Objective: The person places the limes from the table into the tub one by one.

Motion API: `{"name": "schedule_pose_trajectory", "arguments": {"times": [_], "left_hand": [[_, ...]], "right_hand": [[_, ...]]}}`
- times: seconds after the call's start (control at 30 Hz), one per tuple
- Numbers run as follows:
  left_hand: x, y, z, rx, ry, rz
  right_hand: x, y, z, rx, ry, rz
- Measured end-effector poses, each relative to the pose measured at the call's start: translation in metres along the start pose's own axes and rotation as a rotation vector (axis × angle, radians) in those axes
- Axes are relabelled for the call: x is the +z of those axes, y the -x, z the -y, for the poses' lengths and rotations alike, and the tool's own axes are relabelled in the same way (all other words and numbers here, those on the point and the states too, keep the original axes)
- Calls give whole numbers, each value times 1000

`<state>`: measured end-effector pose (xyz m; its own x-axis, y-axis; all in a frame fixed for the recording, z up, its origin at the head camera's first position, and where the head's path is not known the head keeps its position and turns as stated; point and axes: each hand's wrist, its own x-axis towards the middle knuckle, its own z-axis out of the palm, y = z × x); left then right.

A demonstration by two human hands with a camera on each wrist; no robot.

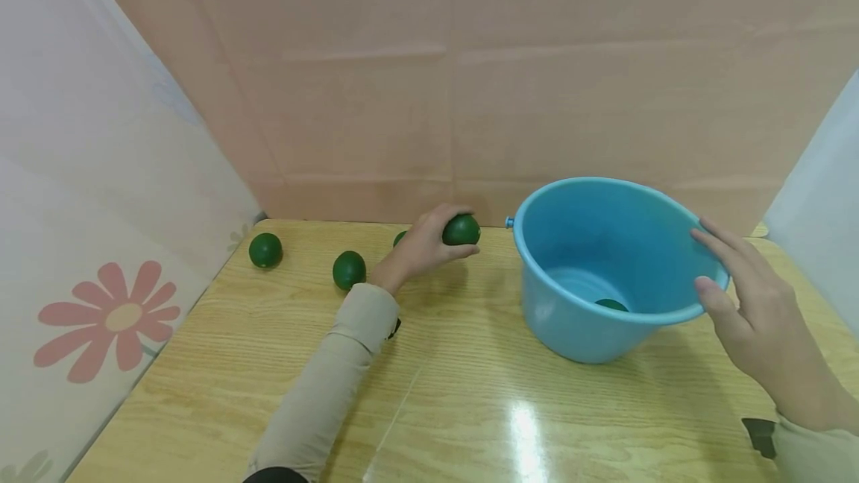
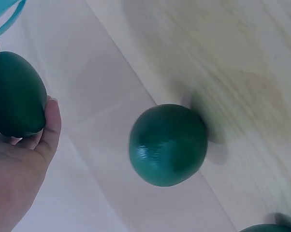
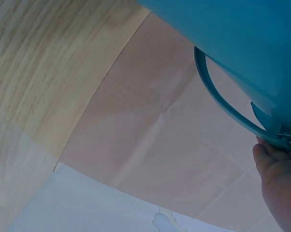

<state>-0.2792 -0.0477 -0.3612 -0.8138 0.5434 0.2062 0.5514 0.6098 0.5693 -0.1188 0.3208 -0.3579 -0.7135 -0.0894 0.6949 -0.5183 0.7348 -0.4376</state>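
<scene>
Five green fruits [image 1: 349,270], one bucket [image 1: 570,330], one table [image 1: 463,371] and two hands [image 1: 424,244] show.

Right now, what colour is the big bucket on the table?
The bucket is light blue, inside and out. The head view shows it best.

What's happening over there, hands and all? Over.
Left hand grips green fruit. Right hand holds blue bucket by its rim. One fruit shows inside, three more on table. Nothing visible between held fruit and bucket.
</scene>
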Motion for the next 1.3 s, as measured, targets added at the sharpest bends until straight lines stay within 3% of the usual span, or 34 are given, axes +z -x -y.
{"name": "schedule_pose_trajectory", "arguments": {"times": [0.6,1.3], "left_hand": [[-8,4,-16,78,-14,-59],[-24,7,-50,220,-13,-147]], "right_hand": [[1,1,-2,2,8,7],[-1,0,0,9,-2,9]]}}
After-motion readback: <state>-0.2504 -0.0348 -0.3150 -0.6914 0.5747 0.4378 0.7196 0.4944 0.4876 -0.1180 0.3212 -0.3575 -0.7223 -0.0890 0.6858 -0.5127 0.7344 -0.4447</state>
